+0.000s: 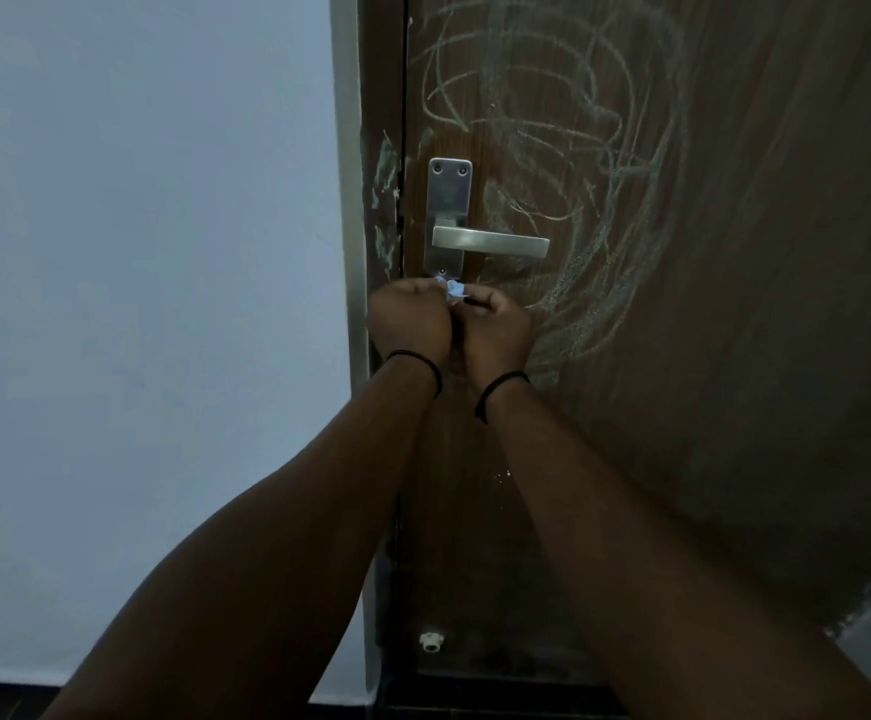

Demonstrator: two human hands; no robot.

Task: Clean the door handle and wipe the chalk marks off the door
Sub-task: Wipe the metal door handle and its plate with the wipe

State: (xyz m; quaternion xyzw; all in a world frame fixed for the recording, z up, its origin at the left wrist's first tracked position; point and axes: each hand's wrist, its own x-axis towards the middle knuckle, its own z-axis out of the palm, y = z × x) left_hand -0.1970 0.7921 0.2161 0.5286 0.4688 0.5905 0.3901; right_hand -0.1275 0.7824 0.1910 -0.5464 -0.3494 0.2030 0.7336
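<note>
A brown wooden door [734, 356] carries pale green chalk scribbles [568, 148] above and to the right of a metal lever handle [490, 241] on its backplate [448, 200]. More chalk smears mark the door frame [384, 174]. Just below the backplate, my left hand [410, 319] and my right hand [498, 330] are held close together, both pinching a small light-blue and white crumpled cloth or wipe [453, 289]. Most of that item is hidden inside my fingers. Each wrist wears a thin black band.
A pale blue-grey wall [137, 304] fills the left side beside the frame. A small white stopper [431, 641] sits low on the door near the dark floor [475, 693]. A lighter patch of floor or wall shows at the bottom right corner.
</note>
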